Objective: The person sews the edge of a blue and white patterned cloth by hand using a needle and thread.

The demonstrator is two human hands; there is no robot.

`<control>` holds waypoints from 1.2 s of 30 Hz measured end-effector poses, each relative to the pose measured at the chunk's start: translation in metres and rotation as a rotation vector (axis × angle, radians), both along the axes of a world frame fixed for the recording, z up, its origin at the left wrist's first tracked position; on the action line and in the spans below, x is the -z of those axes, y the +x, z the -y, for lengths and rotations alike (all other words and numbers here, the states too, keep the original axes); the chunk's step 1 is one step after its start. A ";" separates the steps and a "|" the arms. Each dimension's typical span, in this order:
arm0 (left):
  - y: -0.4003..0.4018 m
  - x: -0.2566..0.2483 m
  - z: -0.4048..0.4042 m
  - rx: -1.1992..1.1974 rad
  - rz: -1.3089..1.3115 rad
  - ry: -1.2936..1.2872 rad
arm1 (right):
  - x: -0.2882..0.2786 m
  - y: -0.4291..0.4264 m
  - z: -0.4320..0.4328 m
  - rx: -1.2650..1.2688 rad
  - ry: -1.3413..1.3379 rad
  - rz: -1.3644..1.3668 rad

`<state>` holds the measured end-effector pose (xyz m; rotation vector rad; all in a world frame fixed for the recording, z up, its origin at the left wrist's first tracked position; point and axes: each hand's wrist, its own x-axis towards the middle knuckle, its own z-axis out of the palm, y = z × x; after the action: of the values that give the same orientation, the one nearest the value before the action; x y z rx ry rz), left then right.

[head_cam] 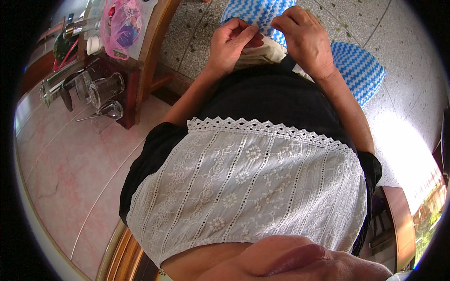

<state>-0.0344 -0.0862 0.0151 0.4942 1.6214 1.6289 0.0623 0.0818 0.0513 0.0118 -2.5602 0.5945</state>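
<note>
My left hand (232, 45) is at the top middle of the view, thumb and index finger pinched together. Facing it, my right hand (306, 42) is raised, its fingertips also pinched. Between the fingertips runs a thin pale strand (266, 25), perhaps a thread; whether a needle is there is too small to tell. Below the hands bunches a cream cloth (269, 51). Blue-and-white zigzag fabric (255, 12) lies beyond the fingers, and more zigzag fabric (360, 72) shows past my right forearm.
On the left stands a wooden table (154, 45) bearing a pink plastic bag (123, 28) and a white cup-like container (94, 45). Several clear glass vessels (107, 89) are on a shelf beside it. Speckled terrazzo floor (191, 45) lies ahead; a wooden furniture piece (400, 224) is at lower right.
</note>
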 end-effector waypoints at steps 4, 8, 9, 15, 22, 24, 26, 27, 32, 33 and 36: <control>0.001 0.000 0.000 -0.010 -0.002 -0.003 | -0.006 0.000 -0.001 -0.004 0.000 0.029; 0.001 0.001 -0.001 -0.008 -0.008 0.002 | -0.014 -0.002 0.001 -0.014 -0.056 0.063; 0.001 0.001 -0.001 -0.008 -0.003 0.007 | -0.013 -0.002 0.000 -0.018 -0.049 0.089; 0.002 -0.001 0.000 -0.012 -0.029 -0.017 | -0.013 -0.007 0.000 -0.044 0.038 0.093; 0.006 -0.007 -0.002 -0.049 -0.274 -0.027 | -0.019 -0.015 0.002 -0.200 0.229 0.140; 0.006 -0.010 -0.001 -0.011 -0.293 -0.083 | -0.017 -0.018 0.001 -0.249 0.208 0.089; 0.005 -0.012 0.000 0.024 -0.296 -0.116 | -0.015 -0.019 0.000 -0.276 0.169 0.095; 0.004 -0.013 0.000 0.040 -0.289 -0.120 | -0.013 -0.020 0.000 -0.288 0.151 0.099; -0.009 -0.019 0.000 0.131 -0.300 -0.133 | -0.014 -0.031 -0.017 -0.313 -0.023 0.147; -0.011 -0.019 -0.001 0.127 -0.275 -0.115 | -0.017 -0.033 -0.020 -0.317 -0.060 0.174; -0.010 -0.022 -0.003 0.128 -0.311 -0.124 | -0.020 -0.037 -0.022 -0.313 -0.088 0.224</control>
<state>-0.0445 -0.0829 0.0376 0.8006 1.8616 1.3986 0.0250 0.1040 0.0712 0.3388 -2.7679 0.8684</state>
